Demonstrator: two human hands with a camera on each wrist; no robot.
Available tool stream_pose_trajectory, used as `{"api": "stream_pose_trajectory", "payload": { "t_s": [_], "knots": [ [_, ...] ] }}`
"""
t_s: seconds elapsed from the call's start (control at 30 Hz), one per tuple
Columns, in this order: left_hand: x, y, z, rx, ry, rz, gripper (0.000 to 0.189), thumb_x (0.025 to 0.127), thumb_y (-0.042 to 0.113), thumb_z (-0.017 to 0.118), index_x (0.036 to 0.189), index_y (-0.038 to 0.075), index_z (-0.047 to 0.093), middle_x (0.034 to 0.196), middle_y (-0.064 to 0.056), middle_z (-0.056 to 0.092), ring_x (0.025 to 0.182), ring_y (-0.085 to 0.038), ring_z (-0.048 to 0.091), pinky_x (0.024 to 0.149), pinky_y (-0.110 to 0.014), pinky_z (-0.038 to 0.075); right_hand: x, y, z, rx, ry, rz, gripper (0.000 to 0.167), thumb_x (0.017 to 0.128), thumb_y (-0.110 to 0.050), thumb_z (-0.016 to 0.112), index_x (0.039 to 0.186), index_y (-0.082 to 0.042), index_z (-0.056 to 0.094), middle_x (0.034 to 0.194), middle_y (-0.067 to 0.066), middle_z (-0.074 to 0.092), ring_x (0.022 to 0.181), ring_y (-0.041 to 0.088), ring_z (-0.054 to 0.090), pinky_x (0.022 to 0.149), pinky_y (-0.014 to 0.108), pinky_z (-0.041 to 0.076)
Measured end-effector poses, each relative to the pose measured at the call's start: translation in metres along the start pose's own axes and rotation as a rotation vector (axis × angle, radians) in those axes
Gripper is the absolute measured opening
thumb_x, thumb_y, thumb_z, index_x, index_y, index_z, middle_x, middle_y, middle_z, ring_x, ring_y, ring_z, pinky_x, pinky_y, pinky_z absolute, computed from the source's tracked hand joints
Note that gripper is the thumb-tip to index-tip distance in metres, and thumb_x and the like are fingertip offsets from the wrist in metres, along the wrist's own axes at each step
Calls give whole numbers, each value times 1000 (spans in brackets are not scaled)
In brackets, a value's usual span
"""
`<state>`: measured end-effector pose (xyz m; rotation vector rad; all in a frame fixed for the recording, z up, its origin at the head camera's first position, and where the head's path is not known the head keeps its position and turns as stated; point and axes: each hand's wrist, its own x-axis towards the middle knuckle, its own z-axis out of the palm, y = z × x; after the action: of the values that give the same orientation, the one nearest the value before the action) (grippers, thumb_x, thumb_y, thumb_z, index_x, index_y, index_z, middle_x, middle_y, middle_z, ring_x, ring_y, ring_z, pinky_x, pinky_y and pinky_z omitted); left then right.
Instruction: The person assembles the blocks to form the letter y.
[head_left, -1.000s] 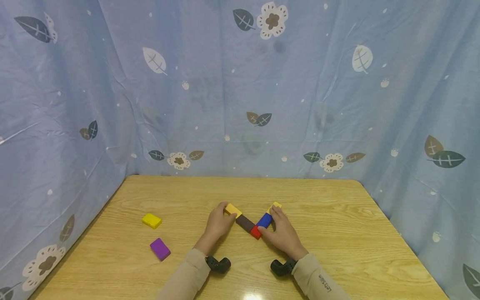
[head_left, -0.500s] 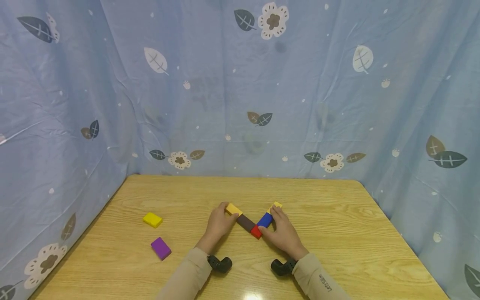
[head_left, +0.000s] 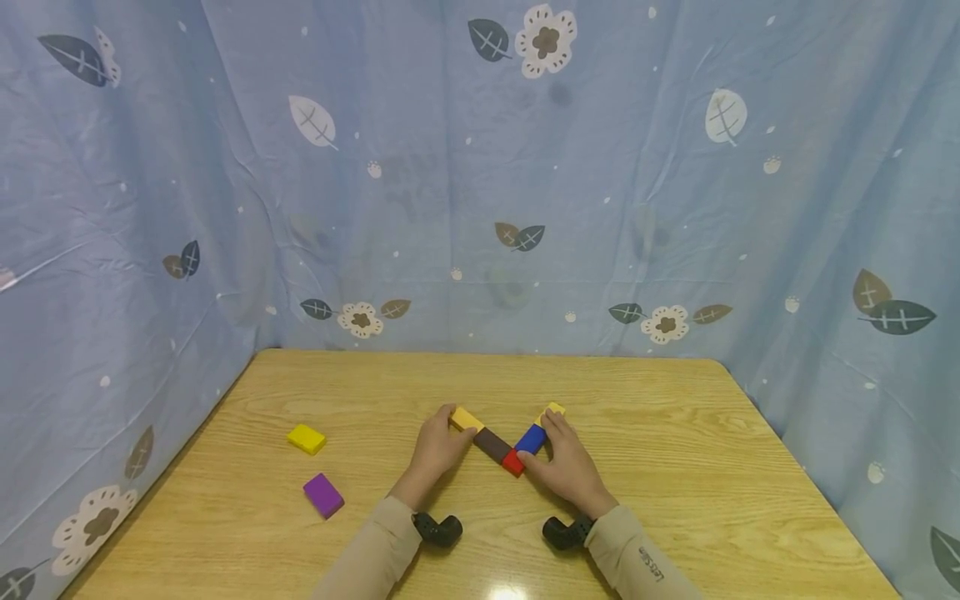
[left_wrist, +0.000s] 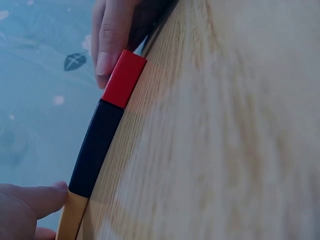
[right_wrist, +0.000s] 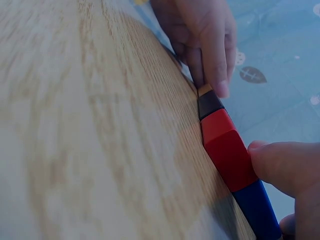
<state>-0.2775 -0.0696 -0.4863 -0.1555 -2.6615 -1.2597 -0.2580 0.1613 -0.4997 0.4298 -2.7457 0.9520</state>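
Note:
Several small blocks lie on the wooden table, joined in a V. Its left arm has an orange-yellow block [head_left: 467,419] and a dark brown block [head_left: 492,446]; a red block [head_left: 513,462] forms the corner. The right arm holds a blue block [head_left: 532,439] and a yellow block [head_left: 554,409]. My left hand [head_left: 438,446] grips the orange-yellow block, its thumb by the joint with the dark one. With its thumb against the red block near the blue joint, my right hand [head_left: 564,467] holds the right arm, fingers by the yellow end. Its fingertips are partly hidden.
Left on the table [head_left: 675,433] lie a loose yellow block [head_left: 307,438] and a purple block [head_left: 324,496], apart from the V. A blue patterned curtain [head_left: 420,208] hangs behind the table and along both sides. Each wrist wears a black camera [head_left: 438,530].
Both hands keep their hold and the V of blocks stays put. Only a very slight shift of the head view shows.

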Motion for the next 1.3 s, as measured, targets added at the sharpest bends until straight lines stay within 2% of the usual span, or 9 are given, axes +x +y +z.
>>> {"api": "stream_pose_trajectory", "payload": {
  "t_s": [0.3,0.5,0.6,0.8,1.0,1.3],
  "knots": [
    [-1,-6,-6,-33,-42,-11,64,87,32,68,136,-1,44,135,-22,52,125,-40,49,102,-52,43,-1,-1,-1,0,-7,3,82,85,-50,65,141,4,41,150,20,34,140,39,27,110,56,31],
    [-9,-11,-22,-77,-67,-74,71,87,34,68,141,1,38,138,-25,49,127,-40,47,102,-54,42,0,-2,-2,7,-30,21,83,85,-52,63,143,2,38,153,17,30,143,36,22,114,54,27],
    [-15,-14,-30,-63,-58,-61,70,88,34,67,142,2,38,137,-25,49,126,-40,48,101,-54,43,0,-2,-2,9,-32,20,83,86,-52,63,143,3,37,153,17,30,143,36,22,113,54,27],
    [-28,-18,-49,-14,-28,-11,69,89,34,67,143,2,38,140,-25,46,126,-42,47,102,-55,42,0,-2,-2,11,-37,26,82,85,-50,64,143,3,38,153,17,30,143,36,22,113,54,28],
    [-43,-21,-68,-36,-23,-1,72,88,35,66,145,3,35,145,-22,40,131,-40,42,106,-54,38,-1,0,-3,5,-35,21,83,85,-51,63,143,3,38,153,17,30,143,36,23,113,54,28],
    [-75,-37,-106,-47,-53,-6,76,89,38,64,147,4,28,151,-22,31,137,-42,31,106,-58,34,0,1,-1,10,-31,17,83,85,-53,63,143,3,38,153,17,30,143,36,23,113,55,27]
  ]
}}
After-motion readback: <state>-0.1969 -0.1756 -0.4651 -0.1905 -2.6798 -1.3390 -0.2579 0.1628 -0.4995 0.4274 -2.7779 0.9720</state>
